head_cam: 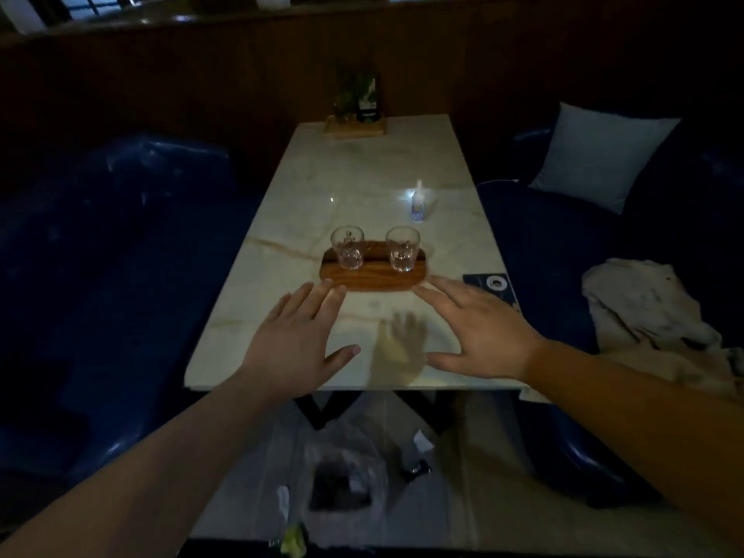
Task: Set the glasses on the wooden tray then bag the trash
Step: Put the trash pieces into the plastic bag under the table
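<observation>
Marble-topped table (pixel 362 175) between dark blue bench seats (pixel 100 235), a white cushion (pixel 600 155) on the right-hand one. On the floor near the table's front edge, a clear plastic bag (pixel 346 469) and scraps of litter (pixel 418 441). Wooden tray (pixel 372 277) at table centre, bearing two upright, clear glasses (pixel 348 247) side by side; a small bottle (pixel 418 201) behind. Left hand (pixel 294 348) and right hand (pixel 479 324) spread flat and empty, fingertips near the tray's front corners.

Dim room, murky details

Below the fingers (pixel 318 294), the plastic bag (pixel 346 473)'s contents are unreadable; floor scraps (pixel 292 537) blur at the bottom edge.
</observation>
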